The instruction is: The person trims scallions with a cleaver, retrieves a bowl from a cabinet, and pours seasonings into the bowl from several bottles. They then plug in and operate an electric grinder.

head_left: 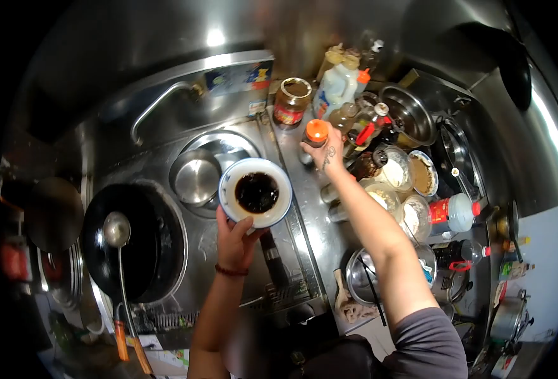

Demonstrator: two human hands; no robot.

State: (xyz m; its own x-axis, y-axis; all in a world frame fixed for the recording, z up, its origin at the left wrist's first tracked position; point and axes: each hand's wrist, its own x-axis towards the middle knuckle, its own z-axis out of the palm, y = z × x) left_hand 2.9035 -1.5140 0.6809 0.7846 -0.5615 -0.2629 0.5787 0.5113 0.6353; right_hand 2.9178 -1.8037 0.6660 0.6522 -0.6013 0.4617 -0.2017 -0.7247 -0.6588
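Note:
My left hand (236,243) holds a white bowl with a blue rim (229,177) from below, its thumb over the near edge. Dark brown liquid (257,192) lies in the bottom of the bowl. Over to the right, my right hand (330,146) has its fingers closed around a bottle with an orange cap (317,131), at the edge of the crowded counter. Whether that bottle still touches the counter I cannot tell. Just behind it is a jar of dark sauce with a red label (288,110).
A black wok (133,243) with a long-handled ladle (116,230) is at the left. Metal pans (195,177) sit under a curved faucet (159,107). Several bottles and bowls crowd the right counter, including a red-capped bottle (461,213) and a bowl of brown paste (423,174).

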